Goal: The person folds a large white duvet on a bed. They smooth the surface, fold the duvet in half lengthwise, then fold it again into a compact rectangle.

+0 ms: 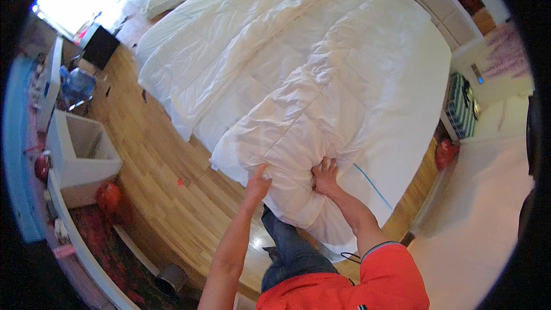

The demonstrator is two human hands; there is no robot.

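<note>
A white duvet (287, 132) lies bunched in a long thick fold across the bed, its near end hanging over the bed's edge against my legs. My left hand (259, 183) is closed at the left side of this near end, some of its fingers hidden by the cloth. To the right, my right hand (326, 178) grips the top of the duvet with its fingers spaced over the cloth. Creases run in toward that hand, and a dark hollow shows beside it. Smooth white bedding (376, 155) with a blue line lies right of the fold.
A padded headboard (427, 0) borders the bed on the right. Wooden floor (166, 155) runs along the left, with a white open box-like unit (86, 163) and a red bag (113, 198) beside it. A striped box (461, 106) stands at the right near another red bag (446, 153).
</note>
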